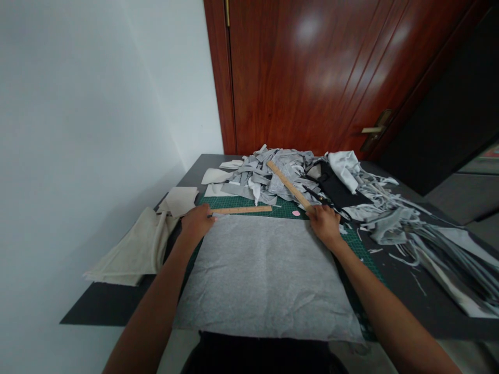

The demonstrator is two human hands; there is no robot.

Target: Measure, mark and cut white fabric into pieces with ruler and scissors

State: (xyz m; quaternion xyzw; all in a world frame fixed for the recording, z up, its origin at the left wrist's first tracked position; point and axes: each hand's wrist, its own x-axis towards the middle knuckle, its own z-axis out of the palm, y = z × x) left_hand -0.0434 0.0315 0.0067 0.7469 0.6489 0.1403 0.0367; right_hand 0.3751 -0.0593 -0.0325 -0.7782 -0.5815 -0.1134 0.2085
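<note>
A sheet of grey fabric [265,270] lies spread over a green cutting mat [230,201], its near edge reaching the table's front. At its far left corner, my left hand [197,226] is closed with the fabric edge at its fingertips. A small dark tip shows by those fingers; its kind is unclear. My right hand [325,224], at the far right corner, is closed around the lower end of a wooden ruler [289,184] that slants up to the left. Another wooden ruler [245,210] lies flat just beyond the fabric's far edge.
Grey fabric scraps [280,166] are heaped at the back. Black scissors [319,197] lie beside a black cloth [339,184]. Fabric strips [448,254] cover the right side. Folded beige cloth [136,249] lies left by the wall. A pink piece [296,213] rests on the mat.
</note>
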